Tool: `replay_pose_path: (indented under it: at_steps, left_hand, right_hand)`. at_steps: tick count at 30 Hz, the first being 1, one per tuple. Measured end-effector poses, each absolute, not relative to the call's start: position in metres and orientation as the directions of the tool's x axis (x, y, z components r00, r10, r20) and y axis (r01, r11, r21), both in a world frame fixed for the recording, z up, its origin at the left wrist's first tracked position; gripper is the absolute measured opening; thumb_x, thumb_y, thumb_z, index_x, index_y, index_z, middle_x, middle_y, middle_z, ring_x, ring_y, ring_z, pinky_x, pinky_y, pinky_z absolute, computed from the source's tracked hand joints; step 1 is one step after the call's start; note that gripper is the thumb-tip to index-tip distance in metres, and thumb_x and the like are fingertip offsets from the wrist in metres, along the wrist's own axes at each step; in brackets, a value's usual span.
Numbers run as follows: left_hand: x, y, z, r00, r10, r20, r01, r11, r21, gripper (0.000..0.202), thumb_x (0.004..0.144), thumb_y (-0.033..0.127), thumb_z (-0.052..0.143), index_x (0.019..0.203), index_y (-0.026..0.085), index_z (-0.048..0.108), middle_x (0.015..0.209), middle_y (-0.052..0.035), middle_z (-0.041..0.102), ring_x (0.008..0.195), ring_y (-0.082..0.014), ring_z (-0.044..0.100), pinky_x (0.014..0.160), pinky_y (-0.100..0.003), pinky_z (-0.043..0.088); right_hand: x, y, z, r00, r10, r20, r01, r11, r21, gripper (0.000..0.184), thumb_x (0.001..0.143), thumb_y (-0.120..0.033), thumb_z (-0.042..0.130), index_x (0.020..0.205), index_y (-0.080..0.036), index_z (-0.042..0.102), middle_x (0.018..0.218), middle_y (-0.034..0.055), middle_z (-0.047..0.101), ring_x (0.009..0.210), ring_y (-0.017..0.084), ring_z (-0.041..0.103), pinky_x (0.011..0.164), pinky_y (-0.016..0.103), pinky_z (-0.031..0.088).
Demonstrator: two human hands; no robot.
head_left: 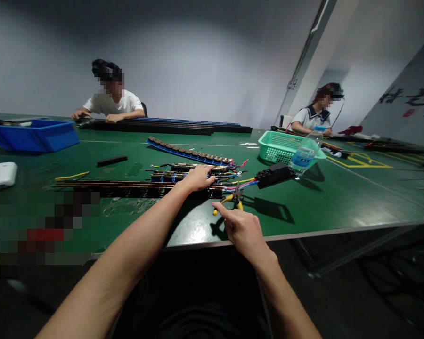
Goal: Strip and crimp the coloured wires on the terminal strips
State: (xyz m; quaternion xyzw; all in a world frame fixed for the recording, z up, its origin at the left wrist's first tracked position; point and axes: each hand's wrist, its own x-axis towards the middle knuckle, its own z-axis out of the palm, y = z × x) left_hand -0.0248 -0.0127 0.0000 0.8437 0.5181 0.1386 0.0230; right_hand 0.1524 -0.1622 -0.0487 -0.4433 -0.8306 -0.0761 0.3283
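My left hand [198,178] lies on top of several long dark rails [127,186] with blue parts and coloured wires [240,181] on the green table [339,197]; its fingers are curled down over the rail ends. My right hand [242,228] hovers near the table's front edge, index finger stretched toward yellow-handled pliers [233,198], other fingers folded, nothing in it. A black connector block [273,175] sits at the end of the wires.
A green basket [281,147] and a water bottle [305,155] stand right of the rails. A blue bin [35,134] and a white device [0,175] are at the left. Two other people sit at the far side behind long black rails [162,126].
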Motion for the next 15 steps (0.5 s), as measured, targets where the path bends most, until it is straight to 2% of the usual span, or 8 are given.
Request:
replay_pose_path:
  at_steps: [1, 3, 7, 9, 11, 15]
  left_hand:
    - [-0.025, -0.013, 0.000, 0.425, 0.881, 0.209, 0.868, -0.462, 0.184, 0.048, 0.097, 0.039, 0.048, 0.140, 0.018, 0.054, 0.148, -0.0099, 0.055, 0.135, -0.0293, 0.050, 0.112, -0.043, 0.041]
    - [-0.025, -0.013, 0.000, 0.429, 0.878, 0.212, 0.864, -0.468, 0.186, 0.048, 0.098, 0.039, 0.048, 0.141, 0.018, 0.053, 0.149, -0.0098, 0.054, 0.136, -0.0287, 0.049, 0.113, -0.042, 0.041]
    - [-0.027, -0.014, 0.000, 0.436, 0.872, 0.222, 0.860, -0.476, 0.182, 0.047, 0.098, 0.040, 0.048, 0.141, 0.020, 0.053, 0.149, -0.0092, 0.054, 0.136, -0.0280, 0.049, 0.112, -0.042, 0.041]
    - [-0.027, -0.013, -0.001, 0.438, 0.870, 0.225, 0.858, -0.479, 0.183, 0.048, 0.098, 0.041, 0.048, 0.141, 0.021, 0.053, 0.149, -0.0091, 0.054, 0.137, -0.0280, 0.049, 0.112, -0.041, 0.041]
    - [-0.027, -0.013, -0.001, 0.442, 0.868, 0.224, 0.855, -0.483, 0.186, 0.048, 0.098, 0.041, 0.049, 0.141, 0.020, 0.053, 0.149, -0.0099, 0.054, 0.137, -0.0285, 0.049, 0.112, -0.041, 0.041]
    - [-0.027, -0.013, -0.001, 0.447, 0.866, 0.225, 0.851, -0.489, 0.190, 0.047, 0.098, 0.040, 0.048, 0.140, 0.019, 0.055, 0.146, -0.0113, 0.056, 0.134, -0.0303, 0.051, 0.110, -0.044, 0.043]
  right_hand:
    - [0.152, -0.163, -0.047, -0.400, 0.705, 0.586, 0.795, 0.585, -0.160, 0.061, 0.080, -0.002, 0.048, 0.132, -0.030, 0.065, 0.065, 0.0008, 0.068, 0.055, 0.017, 0.060, 0.052, 0.026, 0.037]
    - [0.152, -0.166, -0.046, -0.386, 0.737, 0.555, 0.784, 0.579, -0.224, 0.057, 0.082, -0.007, 0.051, 0.133, -0.029, 0.062, 0.068, 0.0003, 0.066, 0.057, 0.018, 0.060, 0.054, 0.026, 0.038]
    - [0.151, -0.170, -0.046, -0.216, 0.801, 0.559, 0.658, 0.542, -0.522, 0.038, 0.085, -0.023, 0.063, 0.121, -0.028, 0.055, 0.075, -0.0028, 0.062, 0.064, 0.016, 0.061, 0.063, 0.026, 0.046]
    - [0.150, -0.169, -0.047, -0.116, 0.820, 0.561, 0.542, 0.525, -0.656, 0.031, 0.085, -0.032, 0.067, 0.112, -0.027, 0.052, 0.080, -0.0021, 0.061, 0.069, 0.016, 0.061, 0.068, 0.027, 0.049]
    - [0.150, -0.166, -0.047, -0.048, 0.853, 0.519, 0.413, 0.490, -0.768, 0.029, 0.088, -0.041, 0.066, 0.107, -0.026, 0.050, 0.080, -0.0017, 0.061, 0.068, 0.015, 0.060, 0.066, 0.028, 0.049]
    - [0.149, -0.158, -0.042, 0.142, 0.923, 0.358, 0.090, 0.348, -0.933, 0.038, 0.089, -0.062, 0.059, 0.091, -0.025, 0.049, 0.065, -0.0036, 0.061, 0.057, 0.014, 0.056, 0.056, 0.025, 0.046]
